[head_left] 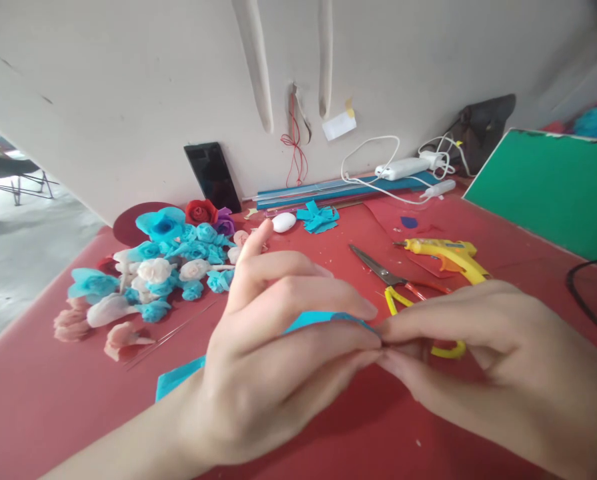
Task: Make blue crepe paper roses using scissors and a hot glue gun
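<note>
My left hand [278, 353] is closed in a pinch, thumb against index finger, with the little finger raised. A strip of blue crepe paper [323, 319] shows between its fingers, and another blue stretch [178, 380] comes out behind the wrist. My right hand [483, 353] pinches at the same spot, its fingertips touching those of my left hand at the paper's end. What lies right between the fingertips is hidden. Just behind my right hand, scissors [385, 273] with yellow and red handles lie partly covered.
Blue, white and pink paper flowers [168, 260] are heaped on the left of the red table [78, 393], near thin wires [173, 333]. Behind stand a black phone [213, 177] and a white power strip [403, 168]. A yellow glue gun [443, 252] and green board [548, 187] are right.
</note>
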Tool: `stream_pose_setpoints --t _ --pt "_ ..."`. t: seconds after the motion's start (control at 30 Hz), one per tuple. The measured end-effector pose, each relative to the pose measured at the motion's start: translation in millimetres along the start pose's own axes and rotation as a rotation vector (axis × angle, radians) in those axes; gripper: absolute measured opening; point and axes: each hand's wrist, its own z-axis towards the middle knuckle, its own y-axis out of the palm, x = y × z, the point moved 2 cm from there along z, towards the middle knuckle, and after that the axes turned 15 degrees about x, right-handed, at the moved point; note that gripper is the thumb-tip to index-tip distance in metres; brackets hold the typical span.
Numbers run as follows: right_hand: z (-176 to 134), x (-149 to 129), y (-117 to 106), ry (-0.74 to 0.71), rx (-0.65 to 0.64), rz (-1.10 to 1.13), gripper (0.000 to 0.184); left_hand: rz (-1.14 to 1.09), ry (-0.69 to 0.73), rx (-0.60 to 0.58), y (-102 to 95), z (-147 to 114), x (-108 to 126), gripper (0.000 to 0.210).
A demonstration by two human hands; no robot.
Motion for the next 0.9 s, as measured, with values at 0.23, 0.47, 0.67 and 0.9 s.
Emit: stream_pose_setpoints --t 0.23,0.47,0.67,0.9 --pt "13.6 7.4 -2.9 0.181 -0.043 0.127 0.02 -0.142 -0.265 0.092 -4.5 -10.5 -15.6 0.01" --pt "13.3 12.7 0.5 0.377 -0.021 0.296 0.015 -0.248 -0.503 0.104 2.0 -13.6 -35.3 0.023" --pt "14.9 18.5 2.2 0.392 0.052 0.241 0.018 -0.405 -0.48 0.141 -1.6 -12.1 -27.8 0.014" --pt "15.6 17.8 -0.9 0.379 0.099 0.162 0.02 -0.328 -0.478 0.038 -1.5 -11.3 -16.5 0.012"
